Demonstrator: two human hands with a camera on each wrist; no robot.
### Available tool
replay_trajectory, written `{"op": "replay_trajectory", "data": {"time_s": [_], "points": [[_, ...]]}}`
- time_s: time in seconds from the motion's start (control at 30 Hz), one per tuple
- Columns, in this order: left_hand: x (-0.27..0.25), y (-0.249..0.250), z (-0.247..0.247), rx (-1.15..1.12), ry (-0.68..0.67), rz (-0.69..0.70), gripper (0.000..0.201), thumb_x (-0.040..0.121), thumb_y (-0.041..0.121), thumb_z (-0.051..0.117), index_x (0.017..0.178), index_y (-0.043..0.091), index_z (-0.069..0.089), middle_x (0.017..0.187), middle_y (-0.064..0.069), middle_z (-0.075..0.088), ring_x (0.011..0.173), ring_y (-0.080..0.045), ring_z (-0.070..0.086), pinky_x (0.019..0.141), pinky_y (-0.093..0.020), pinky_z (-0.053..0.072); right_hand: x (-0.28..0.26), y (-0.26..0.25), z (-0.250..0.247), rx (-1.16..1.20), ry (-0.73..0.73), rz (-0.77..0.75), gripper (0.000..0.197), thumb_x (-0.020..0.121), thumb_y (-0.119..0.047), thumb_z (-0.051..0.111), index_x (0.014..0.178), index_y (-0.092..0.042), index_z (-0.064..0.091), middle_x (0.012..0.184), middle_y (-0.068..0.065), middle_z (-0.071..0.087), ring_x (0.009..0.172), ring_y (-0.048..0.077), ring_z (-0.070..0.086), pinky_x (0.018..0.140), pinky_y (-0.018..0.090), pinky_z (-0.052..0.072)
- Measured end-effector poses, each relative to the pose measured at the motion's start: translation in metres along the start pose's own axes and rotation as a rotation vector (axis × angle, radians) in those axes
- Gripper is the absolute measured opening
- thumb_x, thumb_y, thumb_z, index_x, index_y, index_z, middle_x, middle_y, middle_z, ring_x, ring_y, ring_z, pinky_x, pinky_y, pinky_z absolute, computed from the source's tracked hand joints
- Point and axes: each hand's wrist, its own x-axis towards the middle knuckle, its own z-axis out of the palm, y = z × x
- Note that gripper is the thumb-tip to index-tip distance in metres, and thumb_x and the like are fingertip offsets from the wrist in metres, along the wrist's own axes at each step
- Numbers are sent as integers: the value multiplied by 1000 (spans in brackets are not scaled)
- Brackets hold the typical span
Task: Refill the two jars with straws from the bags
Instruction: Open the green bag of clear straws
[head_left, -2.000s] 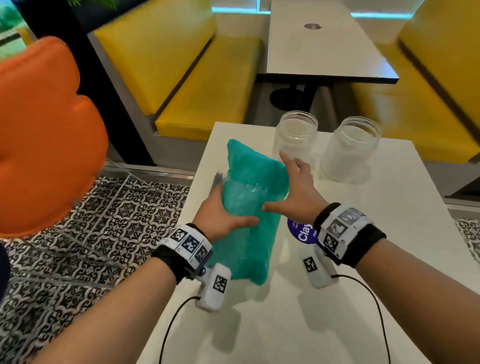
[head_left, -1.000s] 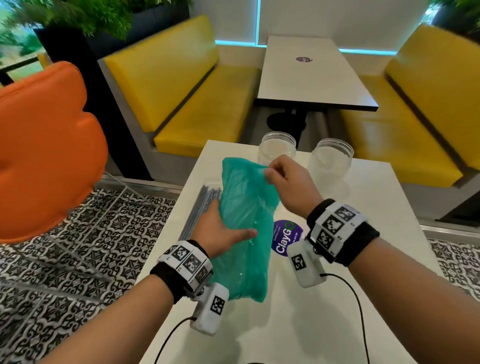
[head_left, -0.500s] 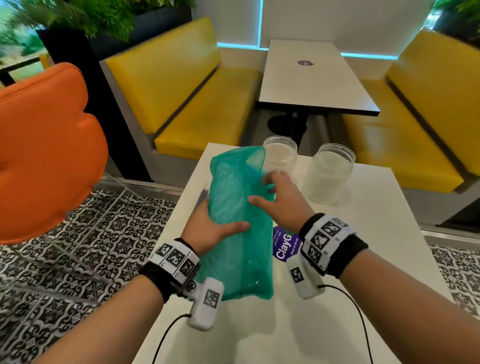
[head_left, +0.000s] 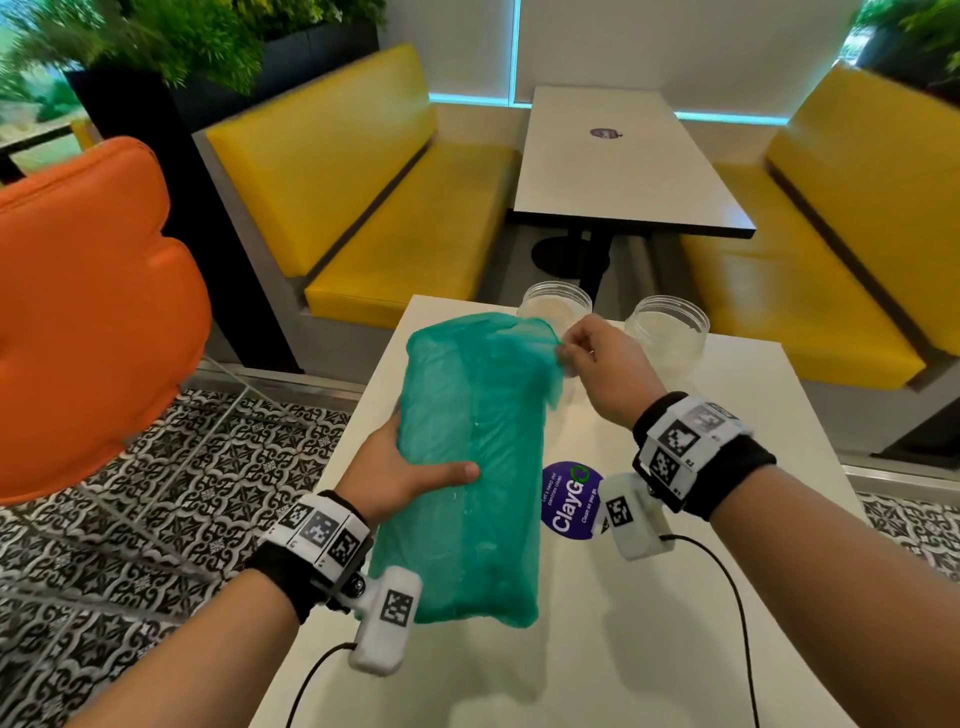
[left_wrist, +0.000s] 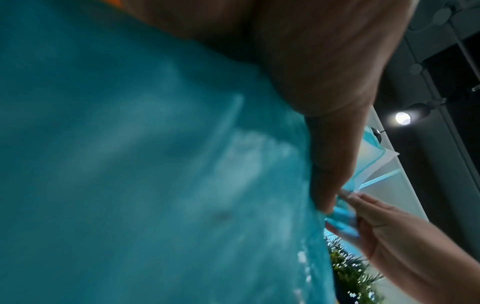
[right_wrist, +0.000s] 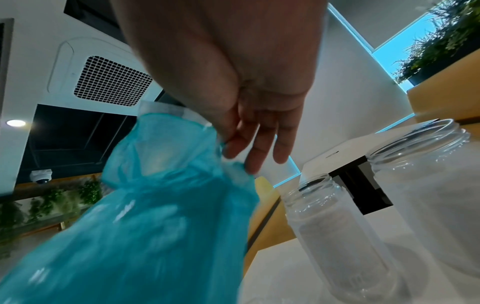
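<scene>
Yellow benches (head_left: 395, 208) are seen on both sides of a far table (head_left: 618, 171), and an orange chair (head_left: 88, 312) stands at the left over a patterned floor (head_left: 171, 499). Nearer, a white table (head_left: 649, 649) is shown with a round purple sticker (head_left: 569, 501) on it.

A teal bag (head_left: 472, 467) is held above this table, its lower end close to the near part of the surface and its open top raised toward the far edge. The plastic is half transparent, but its content cannot be made out clearly in any view. The bag is gripped at its left side by the left hand (head_left: 400, 475): the thumb is laid across the front and the other fingers are hidden behind the plastic. The upper right corner of the bag mouth is pinched by the right hand (head_left: 605, 364). In the right wrist view the thumb and the first finger are closed together on the thin edge, while the other fingers (right_wrist: 283, 142) are stretched out and a little apart.

Two clear jars are placed at the far edge of the white table, just behind the bag top. The left jar (head_left: 557, 304) is partly covered by the bag and the right hand; the right jar (head_left: 667, 332) stands beside it, apart from it. Both are upright, without lids, and no straws are visible in them.
</scene>
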Motion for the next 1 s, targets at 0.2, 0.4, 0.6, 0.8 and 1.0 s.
{"op": "replay_trajectory", "data": {"time_s": [0.2, 0.4, 0.6, 0.8, 1.0], "points": [[-3, -9, 0, 1, -47, -9, 66, 52, 11, 94, 110, 22, 64, 102, 2, 77, 92, -15, 74, 74, -28, 59, 8, -5, -14, -12, -19, -5, 10, 100, -21, 51, 102, -12, 55, 97, 9, 65, 88, 24, 62, 82, 36, 52], [1, -10, -10, -16, -128, -25, 66, 55, -2, 92, 111, 19, 63, 102, -1, 77, 95, -19, 74, 73, -28, 59, -1, -6, -4, 105, -9, -29, 14, 101, -24, 48, 99, -14, 58, 94, 7, 65, 88, 23, 62, 78, 30, 51], [1, -11, -13, -80, -193, -27, 78, 51, 14, 95, 121, 20, 60, 113, -4, 74, 102, -22, 72, 82, -36, 58, 1, -24, -12, 203, 17, -110, 14, 101, -23, 46, 97, -13, 56, 92, 13, 64, 78, 26, 59, 72, 40, 52], [1, 0, -3, -172, -159, 4, 63, 46, 30, 86, 105, 13, 70, 99, -5, 78, 88, -19, 75, 69, -26, 58, 8, -37, -17, 222, 31, -90, 13, 100, -25, 49, 92, -18, 56, 83, 9, 63, 73, 22, 58, 71, 46, 53], [7, 5, -4, -278, -67, 29, 61, 44, 32, 84, 99, 9, 70, 88, -7, 78, 75, -21, 75, 61, -29, 58, 8, -38, -23, 402, 3, -42, 26, 94, -32, 58, 112, -14, 54, 96, 5, 62, 81, 14, 62, 77, 35, 54]]}}
